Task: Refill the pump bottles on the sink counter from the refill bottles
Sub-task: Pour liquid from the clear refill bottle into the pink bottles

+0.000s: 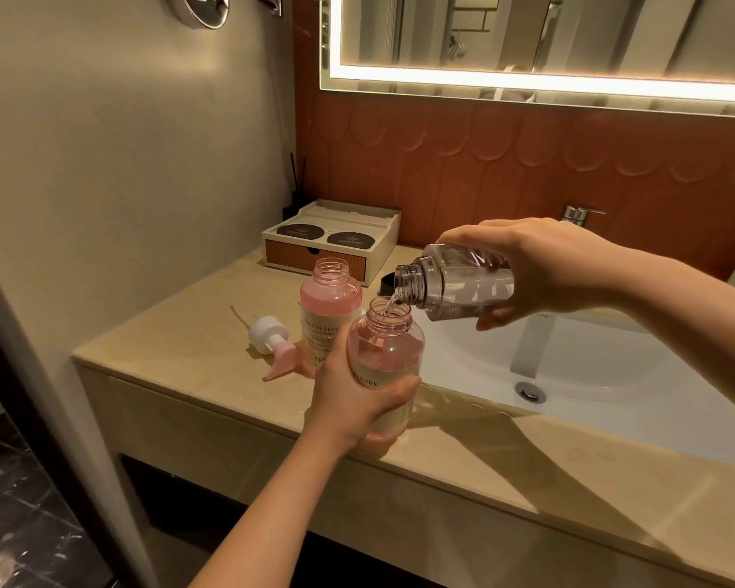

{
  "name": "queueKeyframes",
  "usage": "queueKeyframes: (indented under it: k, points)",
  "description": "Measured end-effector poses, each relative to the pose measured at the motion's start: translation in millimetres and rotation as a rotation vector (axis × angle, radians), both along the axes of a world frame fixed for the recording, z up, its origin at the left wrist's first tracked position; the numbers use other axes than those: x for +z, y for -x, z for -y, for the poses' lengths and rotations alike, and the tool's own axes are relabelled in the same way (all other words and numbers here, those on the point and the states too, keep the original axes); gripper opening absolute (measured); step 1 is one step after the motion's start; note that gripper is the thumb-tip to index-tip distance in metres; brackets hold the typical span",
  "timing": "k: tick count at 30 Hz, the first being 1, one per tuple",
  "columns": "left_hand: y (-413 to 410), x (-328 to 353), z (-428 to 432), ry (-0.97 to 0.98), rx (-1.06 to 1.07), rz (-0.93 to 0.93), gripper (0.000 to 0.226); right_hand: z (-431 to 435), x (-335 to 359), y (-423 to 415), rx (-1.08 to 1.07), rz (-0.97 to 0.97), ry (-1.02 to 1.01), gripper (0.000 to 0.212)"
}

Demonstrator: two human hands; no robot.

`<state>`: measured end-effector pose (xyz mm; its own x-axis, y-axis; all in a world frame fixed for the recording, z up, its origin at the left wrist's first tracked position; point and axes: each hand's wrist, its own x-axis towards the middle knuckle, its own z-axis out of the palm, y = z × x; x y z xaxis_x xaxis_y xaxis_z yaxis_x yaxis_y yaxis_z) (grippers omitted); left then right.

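Observation:
My left hand [353,401] grips a pink, clear pump bottle [389,354] with its top off, standing on the counter edge beside the sink. My right hand [539,269] holds a clear refill bottle [459,282] tipped on its side, its mouth over the pink bottle's neck. A thin stream of liquid runs from one into the other. A second open pink bottle [329,303] stands just behind, partly full. A white and pink pump head [272,339] lies on the counter to the left.
A beige stone counter [179,354] ends at a wall on the left. The white sink basin [569,367] with its drain lies to the right, a chrome tap [578,214] behind my right hand. A cream drawer box [332,239] stands at the back, a black cap [386,282] beside it.

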<state>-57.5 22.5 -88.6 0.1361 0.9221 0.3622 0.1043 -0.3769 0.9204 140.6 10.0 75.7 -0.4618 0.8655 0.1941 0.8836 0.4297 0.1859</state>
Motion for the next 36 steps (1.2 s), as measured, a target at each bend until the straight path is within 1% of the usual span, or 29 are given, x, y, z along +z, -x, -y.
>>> queueKeyframes:
  k: [3,7,11,18,22,34,36]
  points:
    - [-0.8,0.6,0.6,0.017,-0.003,0.003,0.073,0.5,0.5,0.0,0.003,-0.005,-0.006,0.093]
    - [-0.2,0.9,1.1,0.017,-0.006,0.011,0.066,-1.0,-1.0,-1.8,-0.004,0.018,-0.012,0.093]
    - [-0.1,1.8,1.3,0.011,-0.010,0.012,0.065,-1.9,-1.8,-2.4,0.000,0.015,-0.018,0.093]
    - [-0.1,-0.1,0.3,0.012,-0.002,0.014,0.072,-0.2,-1.1,-1.8,0.002,0.015,-0.022,0.094]
    - [0.2,0.2,0.4,0.008,-0.006,0.011,0.066,-0.4,-2.0,-0.8,0.007,0.019,-0.016,0.095]
    - [-0.3,0.8,-0.1,0.015,0.000,-0.007,0.071,0.7,-0.9,-0.6,-0.005,0.024,-0.012,0.094]
    - [-0.5,0.8,0.3,0.014,-0.004,-0.004,0.068,0.8,-0.9,-1.1,-0.006,0.027,-0.016,0.093]
